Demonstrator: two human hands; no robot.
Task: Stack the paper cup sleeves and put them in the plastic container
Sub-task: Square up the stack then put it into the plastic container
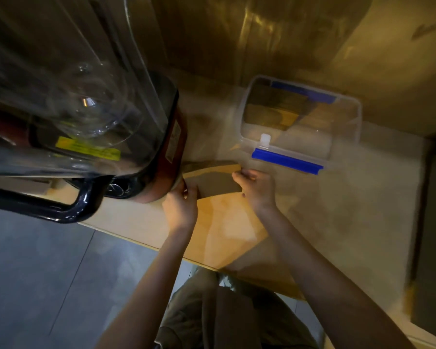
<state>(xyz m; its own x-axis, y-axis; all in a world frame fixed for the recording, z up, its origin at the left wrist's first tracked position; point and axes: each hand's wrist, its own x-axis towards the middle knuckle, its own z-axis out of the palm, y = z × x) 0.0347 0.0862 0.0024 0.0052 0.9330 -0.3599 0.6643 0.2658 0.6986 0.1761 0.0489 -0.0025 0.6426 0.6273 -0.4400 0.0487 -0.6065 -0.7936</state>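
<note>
**A:** Where are the hands?

**B:** Both reach forward over a pale wooden counter (pixel 224 230). The left hand (pixel 180 207) and the right hand (pixel 256 188) hold opposite ends of a flat stack of brown cup sleeves (pixel 215 183), which lies on the counter between them.

**A:** How are the fingers set?

**B:** On each hand the fingers are curled in and pinched on the stack's edge, left on the left end, right on the right end. The picture is blurred, so I cannot tell how many sleeves are in the stack.

**A:** And the container?

**B:** The clear plastic container (pixel 347 137), with blue clips, stands open just beyond the right hand. More brown sleeves (pixel 272 109) already lie inside it, at its far end.

**A:** Anything else?

**B:** A large blender (pixel 91 117) with a clear jug fills the left side, touching the stack's left end.
</note>
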